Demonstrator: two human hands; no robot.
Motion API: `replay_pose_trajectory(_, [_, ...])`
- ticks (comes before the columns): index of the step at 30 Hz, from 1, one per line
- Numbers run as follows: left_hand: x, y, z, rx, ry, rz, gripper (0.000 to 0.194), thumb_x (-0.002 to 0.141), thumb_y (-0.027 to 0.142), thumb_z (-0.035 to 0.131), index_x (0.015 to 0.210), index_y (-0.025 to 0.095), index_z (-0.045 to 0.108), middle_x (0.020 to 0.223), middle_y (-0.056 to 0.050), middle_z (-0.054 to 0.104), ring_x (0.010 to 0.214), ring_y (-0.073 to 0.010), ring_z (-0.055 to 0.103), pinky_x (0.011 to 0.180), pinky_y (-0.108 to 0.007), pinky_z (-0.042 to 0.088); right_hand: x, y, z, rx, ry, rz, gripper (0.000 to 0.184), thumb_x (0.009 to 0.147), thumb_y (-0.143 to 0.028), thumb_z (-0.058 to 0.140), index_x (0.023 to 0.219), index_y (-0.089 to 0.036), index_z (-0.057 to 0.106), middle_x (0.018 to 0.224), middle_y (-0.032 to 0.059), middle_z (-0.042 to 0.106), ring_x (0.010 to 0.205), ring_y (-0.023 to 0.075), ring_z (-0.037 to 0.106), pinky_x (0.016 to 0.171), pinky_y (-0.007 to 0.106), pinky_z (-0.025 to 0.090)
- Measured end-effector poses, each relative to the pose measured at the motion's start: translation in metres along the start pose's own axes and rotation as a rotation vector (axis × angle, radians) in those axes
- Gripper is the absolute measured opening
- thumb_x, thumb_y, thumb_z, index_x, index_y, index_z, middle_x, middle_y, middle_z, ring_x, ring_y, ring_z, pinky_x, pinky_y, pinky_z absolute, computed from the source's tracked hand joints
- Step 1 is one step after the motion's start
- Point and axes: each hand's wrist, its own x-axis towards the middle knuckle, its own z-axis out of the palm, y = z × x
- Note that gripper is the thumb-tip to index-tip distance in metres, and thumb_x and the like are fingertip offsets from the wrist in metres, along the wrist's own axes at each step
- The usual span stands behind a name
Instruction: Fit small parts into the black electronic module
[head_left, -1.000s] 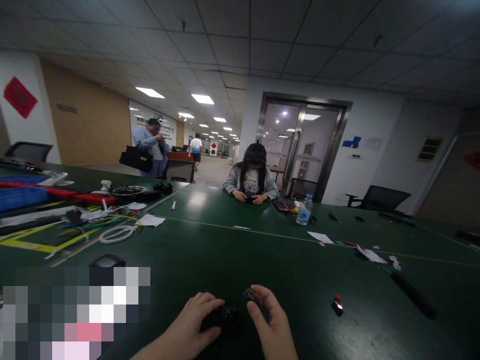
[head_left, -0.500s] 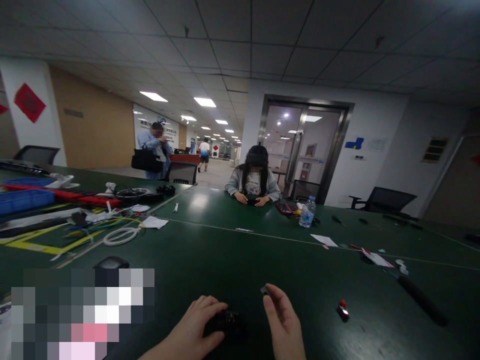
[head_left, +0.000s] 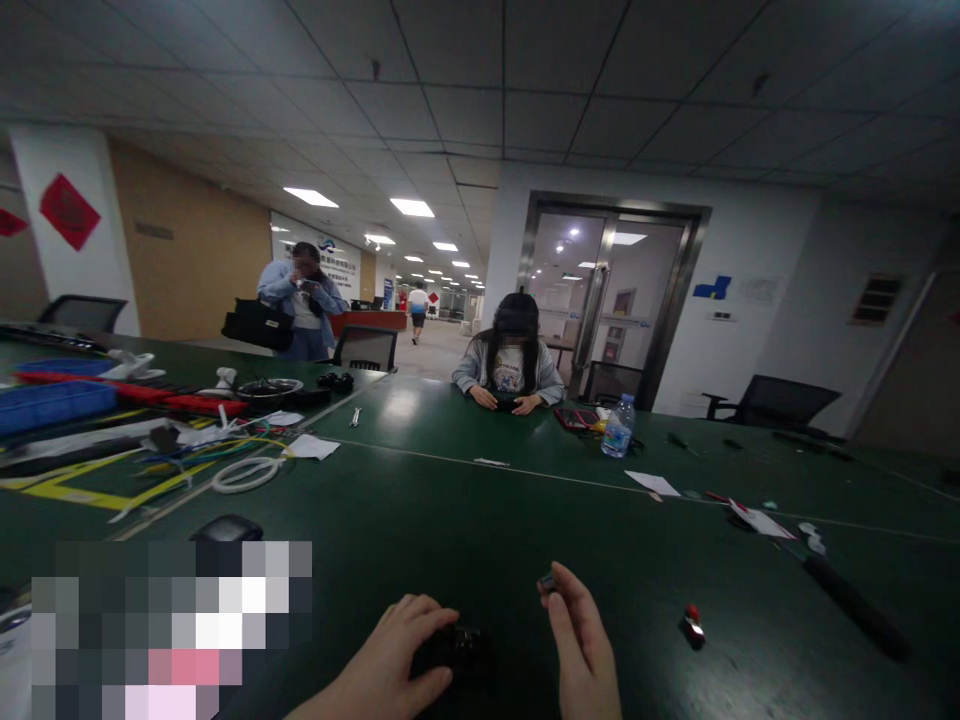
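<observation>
My left hand (head_left: 401,650) is curled around a dark black object (head_left: 466,648) on the green table, its thumb and fingers on either side. Glossy parts show at the object's right end, but its kind is hard to make out in the dark. To the right, my right hand (head_left: 581,635) is raised with thumb and forefinger pinched on a small grey metallic piece (head_left: 547,580); it resembles a tiny USB receiver. A gap separates the two hands. Further right lies a small red and silver item (head_left: 694,626).
A black-handled tool (head_left: 855,608) lies at the right. Beyond are a water bottle (head_left: 619,428) and papers (head_left: 652,483). Blue trays (head_left: 56,405), cables and a white coil (head_left: 247,475) crowd the left. Across the table (head_left: 420,500) sits a person (head_left: 510,360); another stands behind.
My right hand has shifted slightly right with the small metallic piece, turning it a little. My left hand stays on the black object. The standing person in the background has moved slightly.
</observation>
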Motion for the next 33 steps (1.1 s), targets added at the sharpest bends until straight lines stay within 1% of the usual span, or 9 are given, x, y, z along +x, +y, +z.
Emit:
replay_pose_trajectory(4, [-0.001, -0.001, 0.001, -0.007, 0.007, 0.000, 0.046, 0.072, 0.021, 0.058, 0.118, 0.025, 0.053, 0.115, -0.004, 0.056, 0.105, -0.0251, 0.048, 0.093, -0.038, 0.036, 0.001, -0.003, -0.003, -0.010, 0.012, 0.044, 0.055, 0.070, -0.057, 0.059, 0.109, -0.019, 0.059, 0.101, 0.0061, 0.067, 0.097, 0.0254, 0.059, 0.083, 0.035, 0.047])
replay_pose_trajectory(7, [-0.001, -0.002, 0.002, -0.023, 0.025, -0.015, 0.047, 0.073, 0.021, 0.058, 0.119, 0.026, 0.051, 0.117, -0.004, 0.055, 0.107, -0.0250, 0.046, 0.095, -0.039, 0.034, 0.002, -0.004, -0.004, -0.022, 0.045, 0.037, 0.054, 0.070, -0.057, 0.058, 0.107, -0.019, 0.060, 0.099, 0.0054, 0.068, 0.096, 0.0253, 0.059, 0.082, 0.035, 0.046])
replay_pose_trajectory(10, [0.000, -0.002, 0.002, -0.028, 0.016, -0.015, 0.044, 0.072, 0.020, 0.059, 0.115, 0.025, 0.052, 0.115, -0.004, 0.056, 0.105, -0.0246, 0.047, 0.093, -0.038, 0.035, 0.003, -0.003, -0.005, -0.042, 0.070, 0.050, 0.054, 0.070, -0.058, 0.057, 0.108, -0.020, 0.060, 0.097, 0.0052, 0.068, 0.094, 0.0253, 0.060, 0.080, 0.035, 0.046])
replay_pose_trajectory(15, [-0.001, 0.001, 0.001, -0.017, 0.019, -0.021, 0.041, 0.071, 0.018, 0.058, 0.111, 0.023, 0.053, 0.111, -0.004, 0.057, 0.103, -0.0241, 0.049, 0.091, -0.036, 0.036, 0.006, 0.003, -0.007, -0.078, 0.058, 0.121, 0.060, 0.075, -0.063, 0.045, 0.116, -0.020, 0.054, 0.101, 0.0071, 0.066, 0.098, 0.0265, 0.058, 0.081, 0.036, 0.044])
replay_pose_trajectory(18, [-0.001, 0.003, -0.001, -0.028, 0.003, -0.020, 0.041, 0.071, 0.017, 0.058, 0.111, 0.023, 0.053, 0.111, -0.003, 0.057, 0.103, -0.0238, 0.049, 0.091, -0.036, 0.036, 0.007, 0.005, -0.009, -0.084, 0.061, 0.143, 0.062, 0.076, -0.065, 0.042, 0.117, -0.020, 0.053, 0.101, 0.0072, 0.065, 0.098, 0.0269, 0.057, 0.081, 0.037, 0.043])
replay_pose_trajectory(22, [-0.002, 0.004, -0.003, -0.044, -0.010, -0.024, 0.039, 0.073, 0.020, 0.058, 0.111, 0.025, 0.053, 0.112, -0.003, 0.056, 0.103, -0.0239, 0.048, 0.090, -0.036, 0.036, 0.004, 0.000, -0.006, -0.092, 0.085, 0.138, 0.064, 0.075, -0.067, 0.039, 0.117, -0.020, 0.052, 0.099, 0.0075, 0.064, 0.098, 0.0275, 0.056, 0.082, 0.038, 0.042])
replay_pose_trajectory(25, [-0.001, 0.001, -0.002, -0.028, -0.004, -0.030, 0.040, 0.071, 0.019, 0.058, 0.110, 0.025, 0.053, 0.111, -0.003, 0.056, 0.103, -0.0240, 0.048, 0.090, -0.036, 0.036, -0.001, -0.006, 0.001, -0.097, 0.162, 0.115, 0.060, 0.079, -0.064, 0.035, 0.117, -0.020, 0.051, 0.098, 0.0079, 0.062, 0.098, 0.0277, 0.054, 0.084, 0.040, 0.039])
replay_pose_trajectory(27, [0.000, -0.001, 0.000, -0.022, -0.005, -0.024, 0.040, 0.070, 0.018, 0.059, 0.109, 0.025, 0.054, 0.111, -0.003, 0.056, 0.103, -0.0236, 0.048, 0.090, -0.036, 0.036, -0.004, -0.010, 0.005, -0.090, 0.189, 0.109, 0.058, 0.080, -0.062, 0.034, 0.116, -0.020, 0.052, 0.098, 0.0077, 0.061, 0.097, 0.0278, 0.054, 0.084, 0.040, 0.038])
replay_pose_trajectory(33, [0.003, -0.004, 0.002, -0.003, 0.004, -0.008, 0.041, 0.069, 0.017, 0.058, 0.109, 0.025, 0.053, 0.110, -0.003, 0.057, 0.102, -0.0235, 0.049, 0.090, -0.035, 0.037, -0.005, -0.010, 0.007, -0.065, 0.190, 0.081, 0.054, 0.080, -0.059, 0.039, 0.115, -0.020, 0.051, 0.099, 0.0065, 0.060, 0.097, 0.0268, 0.053, 0.085, 0.040, 0.038])
